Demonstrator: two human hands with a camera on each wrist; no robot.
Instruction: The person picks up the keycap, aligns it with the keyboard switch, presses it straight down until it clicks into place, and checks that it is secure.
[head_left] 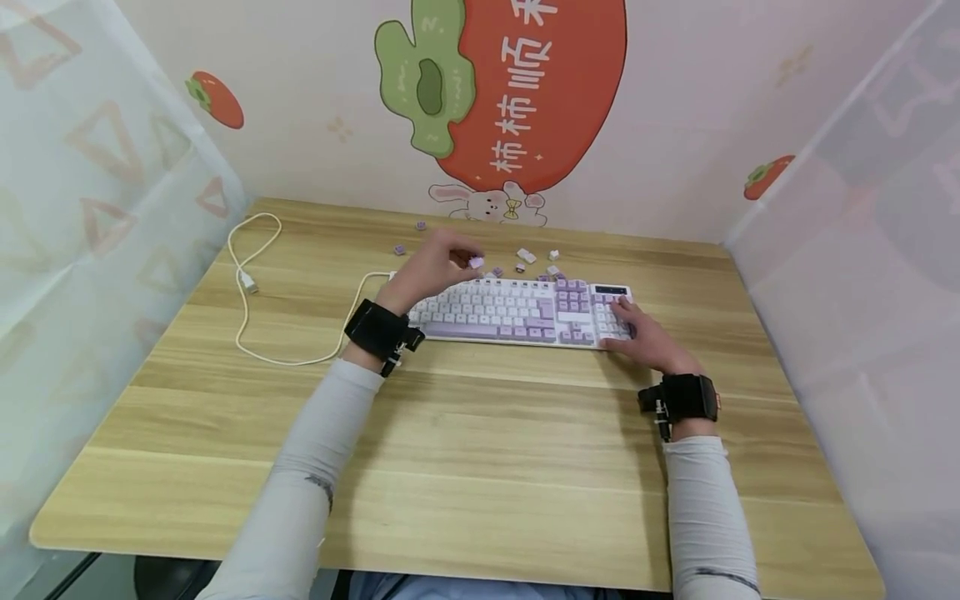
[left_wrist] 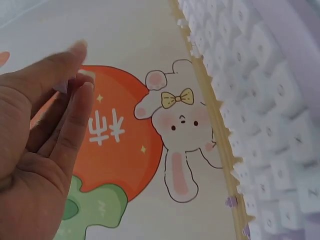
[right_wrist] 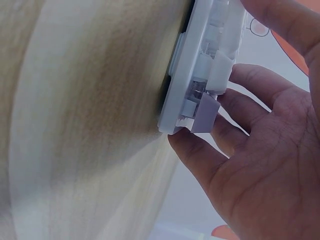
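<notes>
My left hand point(head_left: 433, 265) is raised over the back left part of the keyboard point(head_left: 487, 332). Between thumb and fingertips it pinches a small pale purple keycap point(head_left: 476, 262), which the fingers partly hide in the left wrist view. The keyboard is white and purple and lies flat on the table. At its right end my right hand point(head_left: 647, 337) holds the number pad side, thumb by the front corner and fingers over the keys and edge. In the right wrist view, fingertips touch the white case point(right_wrist: 175, 107) and sit close against a purple keycap point(right_wrist: 205, 114).
Several loose keycaps lie behind the keyboard, among them a long white one point(head_left: 527, 256) and a purple one point(head_left: 399, 249). A cream cable point(head_left: 243, 321) loops across the table's left side to a USB plug point(head_left: 248, 284). A printed wall point(head_left: 675, 125) stands behind.
</notes>
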